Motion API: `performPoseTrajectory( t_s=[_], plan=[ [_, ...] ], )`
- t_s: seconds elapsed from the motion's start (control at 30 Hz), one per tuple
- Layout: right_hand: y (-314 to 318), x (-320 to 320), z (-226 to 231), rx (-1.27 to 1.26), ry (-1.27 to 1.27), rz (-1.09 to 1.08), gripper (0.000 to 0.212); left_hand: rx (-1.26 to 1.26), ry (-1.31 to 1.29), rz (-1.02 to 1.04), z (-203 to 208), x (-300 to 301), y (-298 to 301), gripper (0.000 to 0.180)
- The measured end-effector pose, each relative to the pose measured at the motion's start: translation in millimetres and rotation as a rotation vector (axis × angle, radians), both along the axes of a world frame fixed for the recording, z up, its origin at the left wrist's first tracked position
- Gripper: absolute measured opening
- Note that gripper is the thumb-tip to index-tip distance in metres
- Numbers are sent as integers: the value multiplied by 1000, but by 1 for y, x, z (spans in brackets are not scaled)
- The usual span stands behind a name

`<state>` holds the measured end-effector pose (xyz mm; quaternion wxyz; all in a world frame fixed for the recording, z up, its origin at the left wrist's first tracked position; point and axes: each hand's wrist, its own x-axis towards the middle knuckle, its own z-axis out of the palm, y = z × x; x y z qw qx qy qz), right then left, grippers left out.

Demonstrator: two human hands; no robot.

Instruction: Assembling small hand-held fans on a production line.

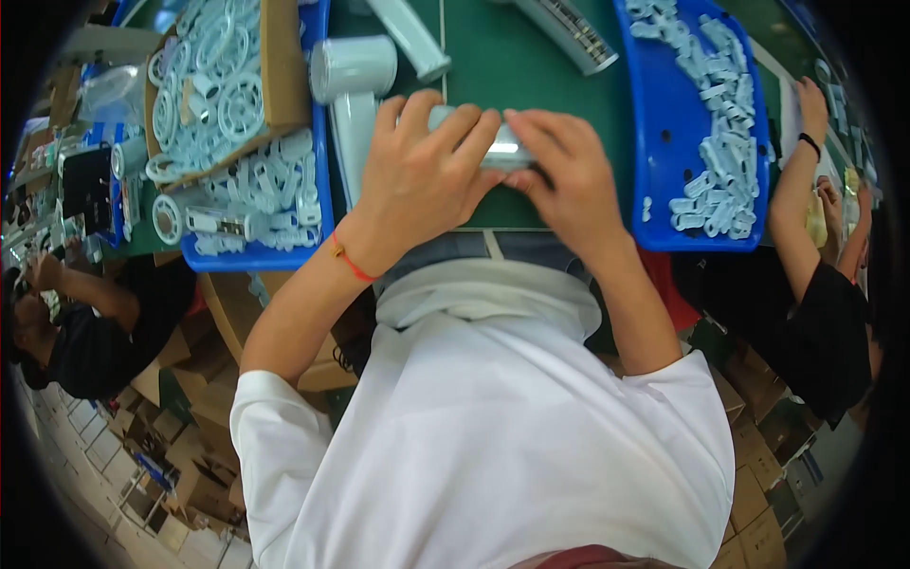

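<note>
A glossy light-blue plastic cylinder (507, 150) lies sideways between my two hands, close to the table's near edge. My left hand (422, 166) covers its left part, fingers curled over the top. At its right end, my right hand (567, 171) pinches with thumb and fingers, slightly blurred. The palms and fingers hide much of the cylinder. Beside my left hand stand a short, wide light-blue drum-shaped part (354, 69) and a long pale part (349, 142) below it. Farther off lies a light-blue tube (412, 38).
A blue tray (654, 152) of small light-blue pieces sits right. On the left, a cardboard box (286, 66) of ring-shaped parts rests over another blue tray (261, 258). An open-sided tube (569, 36) lies far on the green table (483, 81). Co-workers' arms (796, 204) show at both sides.
</note>
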<state>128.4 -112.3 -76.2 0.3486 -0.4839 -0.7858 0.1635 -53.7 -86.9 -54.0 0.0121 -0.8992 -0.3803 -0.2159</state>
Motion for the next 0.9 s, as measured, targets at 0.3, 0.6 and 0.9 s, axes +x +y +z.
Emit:
performPoseTrajectory(
  t_s=[0.3,0.6,0.9],
  plan=[
    [11,6,47,-478,-32,193,52,-15,-678,189,-21,2,-60,62],
    [154,13,94,-172,204,-15,19,-1028,-1752,322,-8,24,-32,46],
    [356,144,15,-305,-480,-341,48,-854,-963,312,-22,20,-33,63]
  ],
)
